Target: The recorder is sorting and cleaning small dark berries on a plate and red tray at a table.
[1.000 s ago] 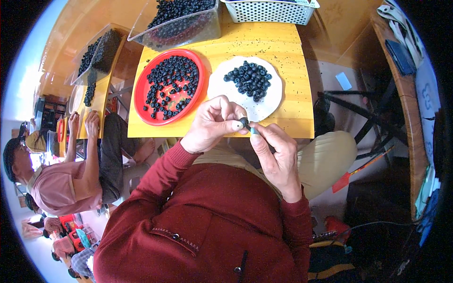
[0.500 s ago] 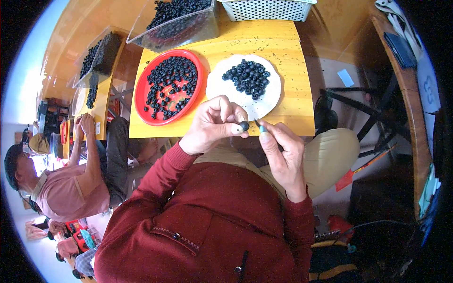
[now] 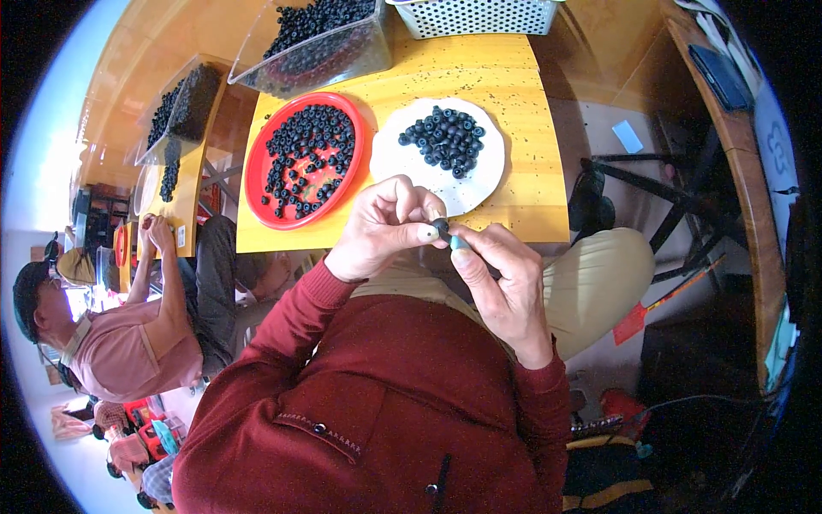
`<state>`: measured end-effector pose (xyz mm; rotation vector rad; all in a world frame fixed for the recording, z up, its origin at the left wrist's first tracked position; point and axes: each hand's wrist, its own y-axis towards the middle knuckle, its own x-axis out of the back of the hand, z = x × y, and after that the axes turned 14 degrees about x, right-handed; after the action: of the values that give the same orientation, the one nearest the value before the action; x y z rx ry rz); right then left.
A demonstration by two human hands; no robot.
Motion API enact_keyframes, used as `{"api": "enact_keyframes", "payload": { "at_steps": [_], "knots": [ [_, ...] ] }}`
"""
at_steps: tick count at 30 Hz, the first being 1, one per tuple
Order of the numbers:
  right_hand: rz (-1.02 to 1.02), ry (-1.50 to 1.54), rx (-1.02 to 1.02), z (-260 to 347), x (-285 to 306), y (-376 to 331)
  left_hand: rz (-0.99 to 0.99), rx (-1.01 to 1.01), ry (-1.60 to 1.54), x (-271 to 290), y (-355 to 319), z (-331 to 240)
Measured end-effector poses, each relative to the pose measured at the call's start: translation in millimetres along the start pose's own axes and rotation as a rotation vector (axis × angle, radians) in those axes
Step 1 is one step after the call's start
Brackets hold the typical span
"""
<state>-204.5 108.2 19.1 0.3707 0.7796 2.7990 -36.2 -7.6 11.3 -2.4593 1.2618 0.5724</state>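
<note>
My left hand (image 3: 388, 224) pinches a small round black piece (image 3: 441, 226) between thumb and fingertips, in front of the white plate. My right hand (image 3: 501, 274) is closed in a pinch on a small pointed tool (image 3: 449, 237), dark at its tip; its exact kind is mostly hidden. A teal patch shows at my right thumb tip. The tool's tip meets the black piece. Beyond my hands, the white plate (image 3: 390, 176) carries a heap of similar black pieces (image 3: 445, 141), several with a round hollow. To its left, a red oval tray (image 3: 253, 184) holds many more.
A clear bin (image 3: 360, 64) full of black pieces and a white perforated basket (image 3: 475, 19) stand at the table's far edge. Dark crumbs dot the wooden tabletop (image 3: 527, 171). At left, a person (image 3: 137, 343) sits at another table. Dark metal legs (image 3: 659, 193) stand at right.
My right hand has moved slightly left, bringing the tool's tip from a small gap up against the black piece. My left hand keeps its pinch.
</note>
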Motion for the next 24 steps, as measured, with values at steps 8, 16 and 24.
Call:
{"api": "enact_keyframes", "payload": {
  "at_steps": [8, 16, 24],
  "knots": [
    [-0.006, -0.004, 0.023, 0.7, -0.1, -1.0, 0.032, 0.018, -0.071, -2.8, -0.2, 0.2],
    [-0.036, 0.104, -0.011, 2.3, 3.3, -0.8, -0.037, 0.001, -0.015, -5.6, 0.8, -1.9],
    [-0.172, 0.341, -0.248, -6.2, -13.1, -2.1, -0.055, -0.049, 0.172, -9.1, -2.7, 1.3]
  ]
}}
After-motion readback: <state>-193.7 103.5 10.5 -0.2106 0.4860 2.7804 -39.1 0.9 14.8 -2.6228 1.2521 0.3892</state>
